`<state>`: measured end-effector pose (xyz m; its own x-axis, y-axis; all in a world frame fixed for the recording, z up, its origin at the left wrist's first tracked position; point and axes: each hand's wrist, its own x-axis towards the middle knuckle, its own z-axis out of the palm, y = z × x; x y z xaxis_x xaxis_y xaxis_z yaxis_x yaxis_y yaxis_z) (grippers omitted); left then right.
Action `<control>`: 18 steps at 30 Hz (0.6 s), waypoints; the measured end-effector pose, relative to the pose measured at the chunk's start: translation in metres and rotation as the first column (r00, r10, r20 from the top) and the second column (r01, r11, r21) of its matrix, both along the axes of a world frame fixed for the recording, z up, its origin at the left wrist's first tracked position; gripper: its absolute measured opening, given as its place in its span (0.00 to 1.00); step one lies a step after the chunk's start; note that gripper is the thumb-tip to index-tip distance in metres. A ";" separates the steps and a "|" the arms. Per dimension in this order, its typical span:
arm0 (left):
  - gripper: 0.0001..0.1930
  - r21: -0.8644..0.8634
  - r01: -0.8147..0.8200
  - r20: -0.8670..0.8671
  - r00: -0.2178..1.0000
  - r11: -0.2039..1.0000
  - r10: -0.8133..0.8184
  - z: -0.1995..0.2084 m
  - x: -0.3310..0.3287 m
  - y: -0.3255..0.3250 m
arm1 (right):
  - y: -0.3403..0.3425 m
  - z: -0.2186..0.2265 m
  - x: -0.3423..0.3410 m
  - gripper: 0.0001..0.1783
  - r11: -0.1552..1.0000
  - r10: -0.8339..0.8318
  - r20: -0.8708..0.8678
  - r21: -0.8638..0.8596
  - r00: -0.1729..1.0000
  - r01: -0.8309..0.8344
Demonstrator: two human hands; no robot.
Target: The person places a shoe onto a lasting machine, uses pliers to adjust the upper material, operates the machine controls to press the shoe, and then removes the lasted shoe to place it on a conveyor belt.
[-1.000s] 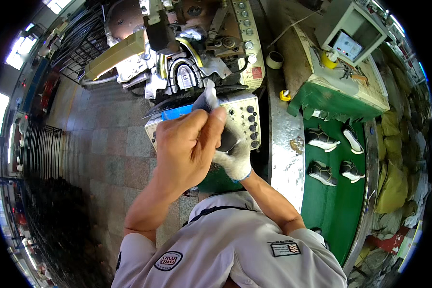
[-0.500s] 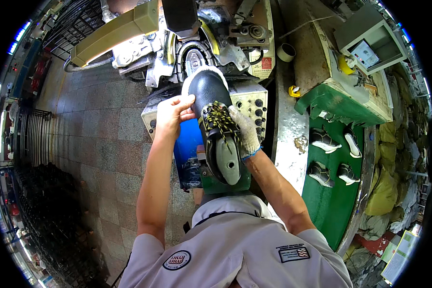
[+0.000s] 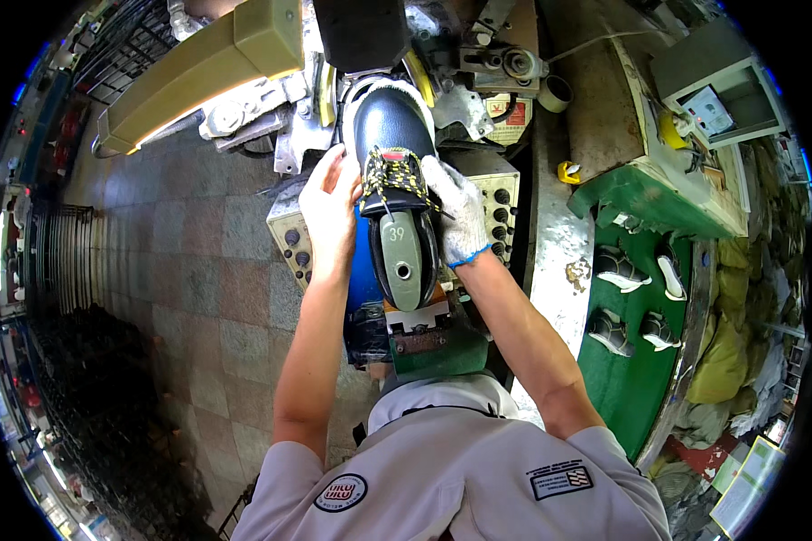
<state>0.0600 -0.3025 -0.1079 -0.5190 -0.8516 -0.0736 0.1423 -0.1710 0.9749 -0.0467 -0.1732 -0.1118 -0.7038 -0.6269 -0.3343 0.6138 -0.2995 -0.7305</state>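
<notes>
A black leather shoe upper (image 3: 390,126) with black-and-yellow laces is stretched over a grey-green last (image 3: 401,243). Its pale-rimmed toe points away from me and sits in the bright mouth of the machine, between the metal side jaws (image 3: 299,135). My bare left hand (image 3: 330,198) holds the shoe's left side, with the fingertips by the forefoot. On the right side, my right hand (image 3: 458,206), in a white knit glove with a blue cuff, grips the upper next to the laces. The heel end of the last lies above a metal support (image 3: 419,317).
A yellowish arm-like cover (image 3: 198,68) juts out at the upper left. Control panels with black knobs (image 3: 502,194) flank the shoe. To the right, several dark shoes with white edges (image 3: 621,268) lie on a green surface (image 3: 609,397), below a worn cabinet (image 3: 604,108).
The shoe has moved forward into the machine's mouth and straightened, its laces now lying closer to the upper. Both hands went with it; the left thumb no longer pinches the toe edge.
</notes>
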 end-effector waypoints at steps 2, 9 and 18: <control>0.22 -0.087 0.008 0.037 0.999 0.996 -0.005 -0.001 -0.003 0.003 | -0.006 0.001 -0.003 0.17 1.000 -0.007 -0.029 0.001 1.000 0.007; 0.22 -0.015 0.016 -0.013 1.000 1.000 -0.016 -0.033 -0.004 0.002 | -0.018 -0.020 -0.005 0.16 1.000 -0.007 -0.036 0.014 0.999 0.008; 0.22 -0.007 0.045 -0.101 0.994 0.999 -0.046 -0.031 -0.013 0.000 | -0.031 -0.025 -0.015 0.15 0.999 0.019 -0.004 -0.049 1.000 -0.019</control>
<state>0.0466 -0.3021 -0.1387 -0.5617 -0.8272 -0.0152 0.2321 -0.1752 0.9568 -0.0622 -0.2040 -0.1373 -0.6924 -0.6562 -0.3001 0.6174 -0.3234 -0.7171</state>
